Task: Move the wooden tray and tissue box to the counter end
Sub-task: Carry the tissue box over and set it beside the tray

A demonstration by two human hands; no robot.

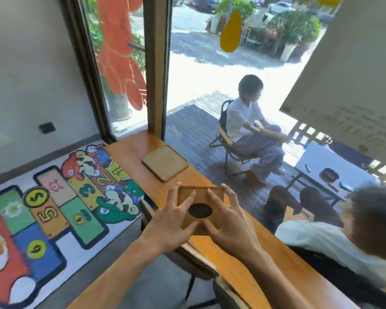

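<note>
**Tray at counter's end, tissue box one step behind**

On the counter [227, 262], the tray [165, 162] lay by the window post, apparently already placed. The tissue box [201, 198] was near it but apart, grasped between the left hand [172, 221] and right hand [230, 219], its move seemingly unfinished. The rug [54, 219] showed numerals 1, 2, 3, 5, 6; writing on the hanging sheet [354, 85] was illegible.

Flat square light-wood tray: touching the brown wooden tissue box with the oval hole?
No, a strip of bare wooden counter separates the light-wood tray from the tissue box.
</note>
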